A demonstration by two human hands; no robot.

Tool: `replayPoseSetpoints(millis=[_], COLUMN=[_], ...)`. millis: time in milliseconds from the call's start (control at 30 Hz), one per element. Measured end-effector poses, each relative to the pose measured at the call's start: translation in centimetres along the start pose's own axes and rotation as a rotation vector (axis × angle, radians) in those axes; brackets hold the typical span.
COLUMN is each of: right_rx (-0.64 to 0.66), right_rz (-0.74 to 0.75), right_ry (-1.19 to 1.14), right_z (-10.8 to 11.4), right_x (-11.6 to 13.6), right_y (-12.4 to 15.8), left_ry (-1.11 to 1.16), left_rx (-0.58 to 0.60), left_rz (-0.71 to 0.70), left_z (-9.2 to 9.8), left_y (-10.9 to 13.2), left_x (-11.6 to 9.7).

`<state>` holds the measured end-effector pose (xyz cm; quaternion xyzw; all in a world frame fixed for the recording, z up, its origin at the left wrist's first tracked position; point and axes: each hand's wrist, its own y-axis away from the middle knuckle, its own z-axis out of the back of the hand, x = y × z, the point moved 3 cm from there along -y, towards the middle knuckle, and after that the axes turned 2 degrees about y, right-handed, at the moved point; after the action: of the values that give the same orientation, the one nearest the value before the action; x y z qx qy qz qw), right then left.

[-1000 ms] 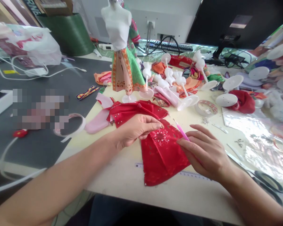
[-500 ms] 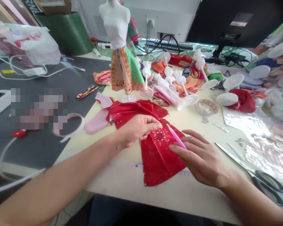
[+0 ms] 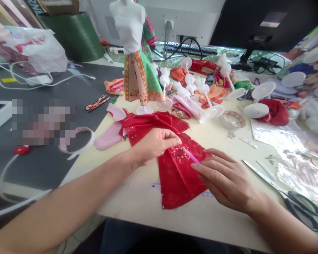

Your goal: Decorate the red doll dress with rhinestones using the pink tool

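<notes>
A small red garment [image 3: 178,187] lies spread on the pale tabletop, with a white looped flower motif [image 3: 180,159] dotted with beads at its middle. Above its upper left part, my left hand [image 3: 155,146] is closed, thumb and forefinger pinched together; anything between them is too small to make out. My right hand [image 3: 224,176] grips a slim pink pen-like tool [image 3: 192,157], whose pale tip is over the motif, close to my left fingertips. Part of the tool is hidden by my fingers. A printed measuring strip [image 3: 155,185] shows from under the garment.
Black-handled scissors [image 3: 303,206] lie on the right, near clear plastic bags [image 3: 299,176]. Tape rolls [image 3: 233,121] flank the garment. Behind stand a dressed white mannequin [image 3: 128,30], several small toppled stands [image 3: 201,86] and fabric pieces.
My right hand has brought the pink tool's tip down and left, onto or just over the motif. My left hand keeps its pinch in nearly the same place.
</notes>
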<state>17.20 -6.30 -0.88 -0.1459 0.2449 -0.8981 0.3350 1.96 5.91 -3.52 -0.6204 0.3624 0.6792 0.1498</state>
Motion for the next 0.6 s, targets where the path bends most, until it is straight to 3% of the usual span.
replayPoseSetpoints(millis=[367,600], right_rx=[-0.011,-0.026], right_rz=[0.01,-0.023], right_ry=[-0.032,-0.074], right_z=[-0.07,-0.06], right_x=[0.03,-0.1], right_y=[-0.17,-0.13], left_ry=[-0.099,-0.279], left_rx=[0.012,0.023], left_rz=[-0.126,-0.202], left_z=[-0.29,-0.68], left_y=[0.05,0.41], left_x=[0.08,-0.34])
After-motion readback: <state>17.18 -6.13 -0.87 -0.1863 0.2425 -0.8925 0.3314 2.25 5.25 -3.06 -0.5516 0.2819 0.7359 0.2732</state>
